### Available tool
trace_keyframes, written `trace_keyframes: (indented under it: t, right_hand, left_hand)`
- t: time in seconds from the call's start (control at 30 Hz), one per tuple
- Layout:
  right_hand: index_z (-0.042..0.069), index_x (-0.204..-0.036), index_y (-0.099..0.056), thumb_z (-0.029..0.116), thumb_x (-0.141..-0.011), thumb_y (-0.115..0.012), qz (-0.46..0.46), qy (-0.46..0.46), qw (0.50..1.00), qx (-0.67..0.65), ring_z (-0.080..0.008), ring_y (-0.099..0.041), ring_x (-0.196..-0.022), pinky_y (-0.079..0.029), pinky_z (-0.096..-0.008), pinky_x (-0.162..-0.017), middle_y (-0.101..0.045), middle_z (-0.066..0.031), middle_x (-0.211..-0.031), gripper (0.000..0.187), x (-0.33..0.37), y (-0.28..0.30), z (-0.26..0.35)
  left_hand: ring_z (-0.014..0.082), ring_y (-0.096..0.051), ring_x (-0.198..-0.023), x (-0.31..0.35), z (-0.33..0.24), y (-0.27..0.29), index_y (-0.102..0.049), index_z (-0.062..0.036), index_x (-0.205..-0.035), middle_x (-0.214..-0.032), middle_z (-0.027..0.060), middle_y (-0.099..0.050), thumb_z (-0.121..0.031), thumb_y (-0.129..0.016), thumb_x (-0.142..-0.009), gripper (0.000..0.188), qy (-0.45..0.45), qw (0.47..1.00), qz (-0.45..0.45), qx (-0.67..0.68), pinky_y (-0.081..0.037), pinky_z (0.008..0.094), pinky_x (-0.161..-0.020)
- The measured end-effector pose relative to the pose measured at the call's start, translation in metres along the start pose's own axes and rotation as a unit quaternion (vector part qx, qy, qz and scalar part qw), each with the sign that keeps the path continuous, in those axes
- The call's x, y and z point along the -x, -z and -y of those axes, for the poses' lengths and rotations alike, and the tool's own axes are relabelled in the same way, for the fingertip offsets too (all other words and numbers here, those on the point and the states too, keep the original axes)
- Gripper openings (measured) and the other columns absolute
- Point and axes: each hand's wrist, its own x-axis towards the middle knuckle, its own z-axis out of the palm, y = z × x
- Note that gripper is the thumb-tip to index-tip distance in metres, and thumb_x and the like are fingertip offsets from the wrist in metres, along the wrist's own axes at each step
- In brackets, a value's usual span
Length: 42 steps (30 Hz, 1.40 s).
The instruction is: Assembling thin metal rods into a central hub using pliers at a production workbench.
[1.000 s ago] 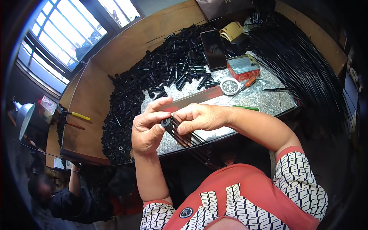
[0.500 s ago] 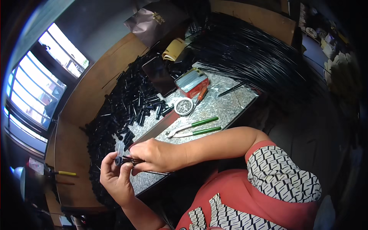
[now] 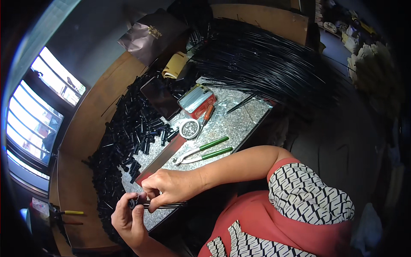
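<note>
My left hand [image 3: 129,222] pinches a small black cylindrical part [image 3: 133,201] between thumb and fingers, over the near left edge of the speckled tabletop [image 3: 252,115]. Close against it, my right hand [image 3: 171,186] is closed with its fingers bent. Thin black rods [image 3: 173,206] run from the part under the right hand, which grips them; its fingers cover part of them. Beyond the hands lie pliers [image 3: 203,150] with green handles, a round white dish [image 3: 189,128] of tiny metal pieces and an orange-handled screwdriver [image 3: 208,113].
A heap of small black tubular parts [image 3: 128,128] covers the table's left side. Long black rods [image 3: 274,64] are stacked at the back right. A red tin [image 3: 201,105] of thin pale strips, a dark flat panel [image 3: 159,97] and a brown bag [image 3: 156,36] stand farther back.
The view has shifted, moving the table leftward and down in the picture. Both hands sit slightly lower. The thin rods now show past my right hand, and the pale needle-like piece above the part no longer stands out.
</note>
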Motion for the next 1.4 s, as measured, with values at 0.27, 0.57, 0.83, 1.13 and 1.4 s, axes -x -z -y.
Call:
trace_keyframes:
  t: [0.27, 0.57, 0.83, 1.13, 1.4]
  right_hand:
    - [0.001, -0.078, -0.048, 0.024, -0.076, -0.074, -0.024, 0.018, 0.993, 0.118, -0.0300, -0.057, -0.069, -0.045, -0.0373, -0.059, -0.053, -0.0123, -0.071, 0.035, 0.022, 0.003, -0.009]
    - [-0.001, -0.090, -0.054, 0.031, -0.074, -0.073, -0.003, -0.067, 0.850, 0.522, -0.0325, -0.058, -0.087, -0.048, -0.0415, -0.074, -0.057, -0.0165, -0.088, 0.040, 0.085, 0.067, -0.054]
    - [-0.004, -0.082, -0.062, 0.032, -0.077, -0.069, 0.070, -0.116, 0.821, 0.555, -0.0309, -0.058, -0.085, -0.049, -0.0417, -0.069, -0.059, -0.0177, -0.088, 0.037, 0.107, 0.082, -0.080]
    - [0.002, -0.081, -0.053, 0.028, -0.090, -0.056, 0.024, -0.084, 0.835, 0.543, -0.0320, -0.058, -0.073, -0.048, -0.0411, -0.063, -0.055, -0.0153, -0.079, 0.028, 0.102, 0.074, -0.085]
    - [0.003, -0.073, -0.048, 0.023, -0.077, -0.076, -0.013, -0.064, 0.937, 0.344, -0.0320, -0.052, -0.059, -0.040, -0.0397, -0.054, -0.050, -0.0132, -0.064, 0.034, 0.078, 0.072, -0.018]
  left_hand:
    - [0.0149, -0.057, -0.075, 0.014, 0.021, -0.048, -0.041, 0.0001, -0.108, -0.085, 0.0120, -0.057, -0.002, -0.048, -0.095, 0.015, -0.012, 0.987, -0.098, -0.127, -0.046, 0.0251, -0.072]
    - [0.0131, -0.052, -0.057, 0.031, 0.046, -0.053, -0.029, -0.0003, -0.129, -0.063, 0.0079, -0.053, -0.005, -0.041, -0.098, 0.034, -0.066, 0.969, -0.232, -0.058, -0.046, 0.0249, -0.064]
    - [0.0100, -0.045, -0.065, 0.034, 0.079, -0.073, -0.036, -0.0033, -0.116, -0.103, 0.0188, -0.055, -0.010, -0.043, -0.097, 0.022, -0.009, 0.985, -0.149, 0.085, -0.042, 0.0251, -0.064]
    - [0.0323, -0.058, -0.105, 0.042, 0.087, -0.066, -0.033, -0.0050, -0.100, -0.105, 0.0249, -0.060, -0.006, -0.040, -0.097, 0.008, 0.026, 0.983, -0.084, 0.164, -0.040, 0.0436, -0.097]
    - [0.0107, -0.048, -0.054, 0.054, 0.096, -0.070, -0.033, -0.0104, -0.098, -0.067, 0.0031, -0.046, -0.005, -0.048, -0.096, 0.015, 0.102, 0.973, -0.097, 0.185, -0.040, 0.0239, -0.052]
